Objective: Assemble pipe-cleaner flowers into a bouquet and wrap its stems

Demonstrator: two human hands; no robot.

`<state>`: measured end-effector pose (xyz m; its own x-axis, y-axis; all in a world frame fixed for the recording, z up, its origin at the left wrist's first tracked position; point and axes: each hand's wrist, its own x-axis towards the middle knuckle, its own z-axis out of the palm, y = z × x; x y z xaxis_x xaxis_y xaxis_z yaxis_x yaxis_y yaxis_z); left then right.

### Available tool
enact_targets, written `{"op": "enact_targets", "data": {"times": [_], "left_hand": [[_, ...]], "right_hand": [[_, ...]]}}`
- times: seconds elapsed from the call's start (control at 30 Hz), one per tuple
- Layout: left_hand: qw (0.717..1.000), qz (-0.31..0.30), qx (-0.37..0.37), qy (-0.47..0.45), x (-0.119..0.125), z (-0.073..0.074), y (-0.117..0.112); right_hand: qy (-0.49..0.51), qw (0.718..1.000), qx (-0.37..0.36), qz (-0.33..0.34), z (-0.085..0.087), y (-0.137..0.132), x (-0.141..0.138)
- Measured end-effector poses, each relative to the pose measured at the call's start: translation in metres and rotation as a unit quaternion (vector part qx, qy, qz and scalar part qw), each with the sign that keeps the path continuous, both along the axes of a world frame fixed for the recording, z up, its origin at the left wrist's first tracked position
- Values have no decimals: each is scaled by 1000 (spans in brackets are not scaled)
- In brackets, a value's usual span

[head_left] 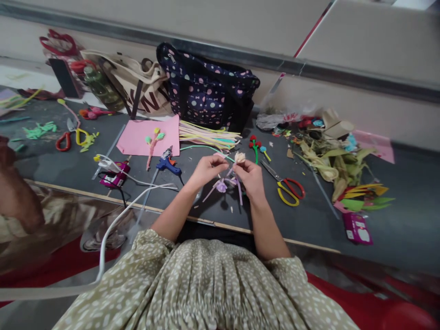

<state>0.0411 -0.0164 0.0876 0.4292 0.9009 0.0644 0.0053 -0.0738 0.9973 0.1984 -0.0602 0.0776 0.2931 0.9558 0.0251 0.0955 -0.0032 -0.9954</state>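
My left hand (pixel 206 168) and my right hand (pixel 250 176) meet above the dark table (pixel 395 220), both pinched on a small craft flower. The craft flower (pixel 239 158) has a cream bud at the top, held by my right fingers. Pale purple ribbon strips (pixel 223 185) with a purple blossom hang below between the hands. My left fingers pinch a strip of that ribbon near the bud.
Red and yellow scissors (pixel 288 188) lie right of my right hand, a blue glue gun (pixel 167 164) to the left. Pink paper (pixel 140 137), straws (pixel 206 134), a dotted bag (pixel 206 91), dried husks (pixel 330 165) and a purple box (pixel 357 228) surround them. Another person's arm (pixel 13 192) shows far left.
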Motion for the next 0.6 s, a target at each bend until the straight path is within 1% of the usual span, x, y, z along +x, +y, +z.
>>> {"op": "enact_targets", "data": {"times": [0.07, 0.13, 0.27, 0.37, 0.47, 0.6], "left_hand": [[999, -21, -29, -2, 2, -7, 2], [999, -27, -39, -2, 5, -13, 0], [999, 2, -40, -14, 8, -20, -2], [997, 10, -57, -53, 8, -21, -3], [989, -8, -111, -97, 7, -20, -3], [971, -26, -191, -139, 7, -19, -3]], "right_hand": [[-3, 1000, -5, 9, 0, 0, 1], [-6, 1000, -8, 17, 0, 1, 1], [-5, 999, -6, 40, -2, 1, 2], [-18, 998, 4, 60, -2, 0, 4], [-48, 996, 19, 78, 2, -1, 8], [-66, 992, 26, 109, 12, -1, 12]]}}
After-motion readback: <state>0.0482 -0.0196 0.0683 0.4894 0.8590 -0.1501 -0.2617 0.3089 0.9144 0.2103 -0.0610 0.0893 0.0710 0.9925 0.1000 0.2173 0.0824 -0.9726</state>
